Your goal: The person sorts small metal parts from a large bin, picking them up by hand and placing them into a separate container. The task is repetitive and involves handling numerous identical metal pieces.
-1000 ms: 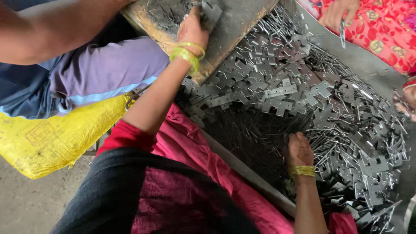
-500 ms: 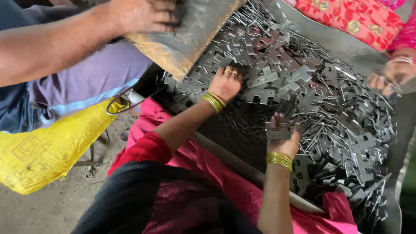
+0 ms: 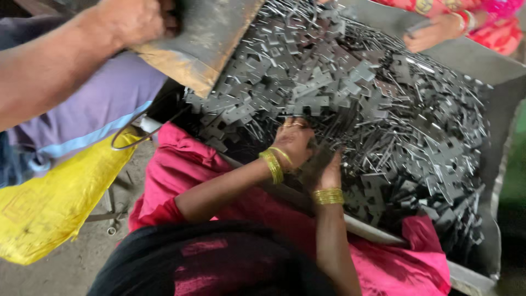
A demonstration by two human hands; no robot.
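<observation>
Grey metal pieces | left hand curled, touching pile | right hand loosely cupped, grasp unclear

Metal workshop: tray heaped with stamped grey metal pieces, bare concrete floor, yellow sack.

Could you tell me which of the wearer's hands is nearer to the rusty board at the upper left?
Left. The left hand lies in the metal pieces just below-right of the rusty board; the right hand sits farther down-right.

Four hands are counted: the left hand, the right hand, and two others at eleven and one o'clock. Metal pieces are too many to be counted.
</observation>
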